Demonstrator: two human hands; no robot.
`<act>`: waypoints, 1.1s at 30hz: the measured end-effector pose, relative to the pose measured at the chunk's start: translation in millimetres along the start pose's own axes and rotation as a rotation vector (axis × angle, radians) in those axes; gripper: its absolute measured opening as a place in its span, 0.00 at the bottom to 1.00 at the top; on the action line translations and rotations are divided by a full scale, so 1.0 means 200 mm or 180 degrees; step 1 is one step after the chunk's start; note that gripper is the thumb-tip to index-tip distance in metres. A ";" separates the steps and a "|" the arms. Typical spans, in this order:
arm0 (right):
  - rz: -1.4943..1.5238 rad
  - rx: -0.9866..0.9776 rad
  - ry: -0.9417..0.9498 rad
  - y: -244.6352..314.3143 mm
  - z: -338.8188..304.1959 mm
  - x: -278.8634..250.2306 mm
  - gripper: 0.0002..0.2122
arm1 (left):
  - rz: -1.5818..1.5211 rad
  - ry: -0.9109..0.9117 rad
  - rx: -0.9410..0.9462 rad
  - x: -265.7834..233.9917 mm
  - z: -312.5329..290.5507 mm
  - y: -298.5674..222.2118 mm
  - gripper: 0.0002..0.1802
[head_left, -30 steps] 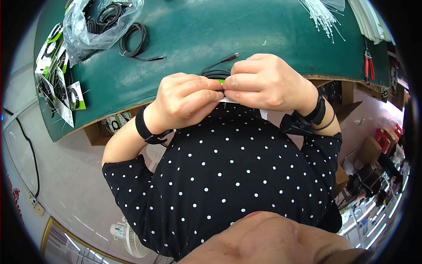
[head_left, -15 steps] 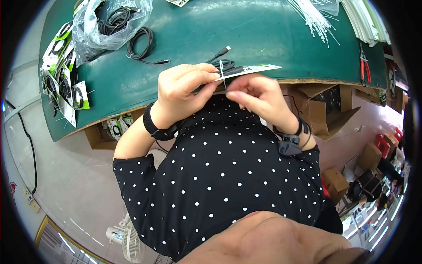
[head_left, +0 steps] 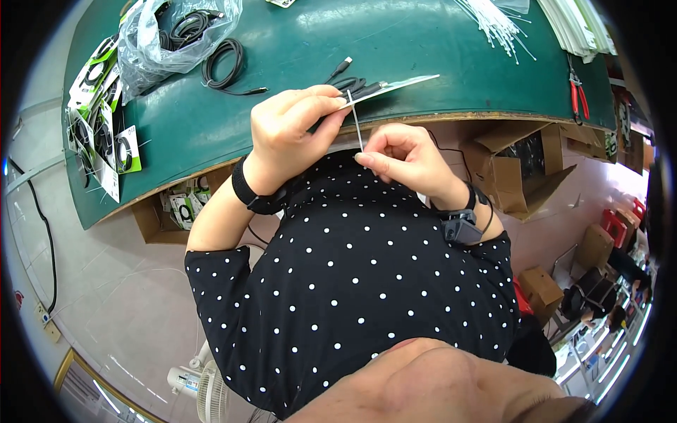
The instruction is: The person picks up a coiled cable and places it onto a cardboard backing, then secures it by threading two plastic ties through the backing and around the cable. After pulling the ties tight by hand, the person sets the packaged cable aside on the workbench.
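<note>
My left hand [head_left: 300, 127] pinches a thin card [head_left: 403, 83] together with a coiled black cable [head_left: 357, 88] lying against its far side. The card is seen nearly edge-on, and one plug of the cable sticks out beyond it. A white cable tie [head_left: 357, 125] passes by the card near my left fingertips and runs down toward me in a straight line. Its lower end is between the thumb and fingers of my right hand [head_left: 402, 156], which is closed on it. How the tie goes round the cable is partly hidden by the card.
At the left lie packed cables on cards [head_left: 106, 134], beside a clear plastic bag [head_left: 144, 60] of cables and a loose coiled cable [head_left: 224, 65]. Farther right are white cable ties [head_left: 493, 27], red-handled pliers [head_left: 579, 99] and stacked cards [head_left: 575, 28]. An opened carton [head_left: 518, 173] stands below the table edge.
My right hand has drawn down toward me, and more of the cable tie shows as a straight length. The card with the cable has shifted slightly away and tilted.
</note>
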State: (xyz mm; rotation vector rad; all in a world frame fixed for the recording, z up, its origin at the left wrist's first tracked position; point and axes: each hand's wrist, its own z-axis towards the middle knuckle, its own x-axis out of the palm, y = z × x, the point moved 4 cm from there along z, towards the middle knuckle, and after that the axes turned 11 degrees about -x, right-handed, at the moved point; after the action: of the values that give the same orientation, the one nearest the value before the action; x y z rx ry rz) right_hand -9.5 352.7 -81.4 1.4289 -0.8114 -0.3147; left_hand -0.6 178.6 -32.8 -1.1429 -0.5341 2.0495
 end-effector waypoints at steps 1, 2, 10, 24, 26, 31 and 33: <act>-0.0009 -0.0009 -0.0006 0.00 0.01 0.01 0.06 | -0.0018 0.0003 -0.0018 0.00 -0.01 0.00 0.10; 0.0165 -0.0014 -0.0239 0.01 0.03 0.01 0.06 | -0.0026 0.0003 -0.0009 0.00 -0.01 -0.01 0.10; 0.0222 0.0040 -0.0268 -0.01 0.02 -0.02 0.06 | 0.0083 0.0207 0.0149 0.01 -0.07 -0.07 0.10; 0.0151 -0.0062 -0.0091 0.01 -0.09 -0.03 0.06 | 0.0044 0.0330 0.0014 0.06 -0.10 -0.11 0.14; 0.0137 -0.0053 -0.0037 0.00 -0.10 -0.04 0.06 | 0.0061 0.0387 -0.0015 0.06 -0.10 -0.12 0.14; 0.0052 0.0052 0.0054 -0.04 -0.14 -0.05 0.06 | 0.0102 0.0436 -0.0050 0.08 -0.12 -0.13 0.14; 0.0021 0.0100 0.0034 -0.04 -0.16 -0.06 0.06 | 0.0092 0.0520 -0.0016 0.08 -0.12 -0.12 0.14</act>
State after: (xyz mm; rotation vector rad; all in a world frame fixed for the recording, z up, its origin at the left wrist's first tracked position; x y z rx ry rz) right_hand 5.5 383.1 -90.7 1.4558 -0.8155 -0.2903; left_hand 24.8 207.1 -38.4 -1.3141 -0.4447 1.9585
